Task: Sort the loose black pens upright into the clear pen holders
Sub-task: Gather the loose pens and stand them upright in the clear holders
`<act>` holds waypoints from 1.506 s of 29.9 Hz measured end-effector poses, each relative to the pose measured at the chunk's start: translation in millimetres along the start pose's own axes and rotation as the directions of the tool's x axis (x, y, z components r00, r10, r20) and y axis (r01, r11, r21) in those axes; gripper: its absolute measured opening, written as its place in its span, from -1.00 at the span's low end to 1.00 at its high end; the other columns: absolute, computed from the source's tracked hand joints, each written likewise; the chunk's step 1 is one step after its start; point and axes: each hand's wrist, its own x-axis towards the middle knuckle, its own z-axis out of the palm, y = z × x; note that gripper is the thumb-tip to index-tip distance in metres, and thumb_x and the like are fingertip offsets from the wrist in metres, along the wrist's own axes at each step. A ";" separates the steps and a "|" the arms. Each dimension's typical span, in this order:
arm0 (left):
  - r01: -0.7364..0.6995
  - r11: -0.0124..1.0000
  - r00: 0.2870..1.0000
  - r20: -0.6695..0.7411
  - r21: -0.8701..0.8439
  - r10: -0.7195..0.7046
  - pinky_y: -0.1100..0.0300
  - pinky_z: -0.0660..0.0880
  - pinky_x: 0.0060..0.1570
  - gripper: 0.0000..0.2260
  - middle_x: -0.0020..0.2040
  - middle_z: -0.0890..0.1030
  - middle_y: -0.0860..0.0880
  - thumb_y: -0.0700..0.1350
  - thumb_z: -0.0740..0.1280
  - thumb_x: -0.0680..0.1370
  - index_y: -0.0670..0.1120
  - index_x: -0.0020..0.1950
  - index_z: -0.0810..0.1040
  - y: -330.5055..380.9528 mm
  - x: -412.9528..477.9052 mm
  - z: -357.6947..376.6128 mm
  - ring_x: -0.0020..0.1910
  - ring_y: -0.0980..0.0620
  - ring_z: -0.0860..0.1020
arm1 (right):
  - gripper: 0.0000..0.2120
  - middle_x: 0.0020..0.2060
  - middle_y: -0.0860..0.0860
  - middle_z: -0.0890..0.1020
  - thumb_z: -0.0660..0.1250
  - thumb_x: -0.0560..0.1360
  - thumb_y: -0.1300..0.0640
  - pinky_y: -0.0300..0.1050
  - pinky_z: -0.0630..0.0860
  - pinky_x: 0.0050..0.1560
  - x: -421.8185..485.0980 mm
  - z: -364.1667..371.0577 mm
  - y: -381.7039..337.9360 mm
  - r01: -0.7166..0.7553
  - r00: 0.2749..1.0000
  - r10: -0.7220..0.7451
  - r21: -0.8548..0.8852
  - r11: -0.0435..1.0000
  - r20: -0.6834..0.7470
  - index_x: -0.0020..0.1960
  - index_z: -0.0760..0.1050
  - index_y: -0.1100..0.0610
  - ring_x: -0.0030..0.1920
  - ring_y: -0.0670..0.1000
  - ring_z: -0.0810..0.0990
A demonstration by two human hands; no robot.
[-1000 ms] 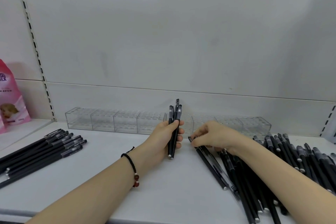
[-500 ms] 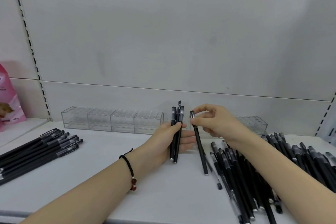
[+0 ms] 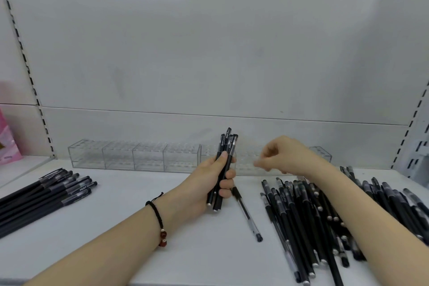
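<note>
My left hand (image 3: pixel 210 176) grips a bundle of several black pens (image 3: pixel 226 146), held upright in front of the row of clear pen holders (image 3: pixel 134 155) at the back of the shelf. My right hand (image 3: pixel 287 157) hovers to the right of the bundle, fingers loosely curled and blurred, with nothing in it. A single pen (image 3: pixel 247 215) lies loose on the shelf just right of my left hand. A large pile of black pens (image 3: pixel 308 216) lies under my right forearm. The holders show no pens in them.
A second, neat group of black pens (image 3: pixel 46 195) lies at the left of the white shelf (image 3: pixel 116 227). A pink package (image 3: pixel 7 144) stands at the far left edge. The white back panel rises right behind the holders.
My right hand lifted one pen from the pile, brought it to the bundle and let it go. The bundle in my left hand is now thicker; my right hand has drawn back to the right.
</note>
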 end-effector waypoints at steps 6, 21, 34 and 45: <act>-0.058 0.998 0.998 -0.028 -0.014 0.057 0.33 0.25 -0.59 -0.82 -0.39 0.39 0.01 -0.06 0.15 0.66 -0.15 0.04 0.43 1.8 1.7 -1.0 -0.53 0.14 0.28 | -0.68 -0.47 -0.08 0.54 0.50 0.29 -0.14 -0.18 0.43 -0.24 5.3 11.3 13.7 -0.134 0.985 0.162 -0.347 0.928 0.055 -0.32 0.59 0.12 -0.36 -0.05 0.52; -0.025 0.988 0.999 0.029 0.152 0.021 0.20 0.56 -0.41 -0.83 -0.28 0.66 -0.07 -0.07 0.17 0.66 -0.14 0.10 0.46 0.8 -8.3 2.7 -0.37 0.03 0.62 | -0.86 -0.47 -0.09 0.59 0.52 0.38 0.14 -0.32 0.15 -0.60 2.4 3.2 -3.0 -0.111 0.993 0.075 0.554 0.825 0.086 -0.18 0.58 0.15 -0.53 -0.14 0.31; 0.076 0.996 0.987 0.140 0.042 -0.081 0.26 0.38 -0.53 -0.81 -0.36 0.45 -0.03 0.00 0.18 0.65 -0.12 0.11 0.38 -6.4 -7.3 9.9 -0.51 0.09 0.35 | -0.84 -0.31 0.00 0.65 0.46 0.44 0.12 -0.33 0.22 -0.57 4.4 9.0 -12.5 0.063 0.995 0.012 0.699 0.713 -0.102 -0.09 0.58 0.20 -0.51 -0.13 0.36; -0.075 0.986 0.997 0.046 0.146 0.069 0.30 0.27 -0.56 -0.84 -0.39 0.41 0.01 -0.05 0.25 0.62 -0.13 0.04 0.35 -3.8 -1.6 9.6 -0.52 0.11 0.31 | -0.72 -0.48 -0.10 0.63 0.51 0.36 -0.11 -0.24 0.38 -0.33 -4.7 -24.3 19.5 -0.039 0.969 0.076 -0.158 0.987 0.237 -0.31 0.58 0.10 -0.46 -0.07 0.39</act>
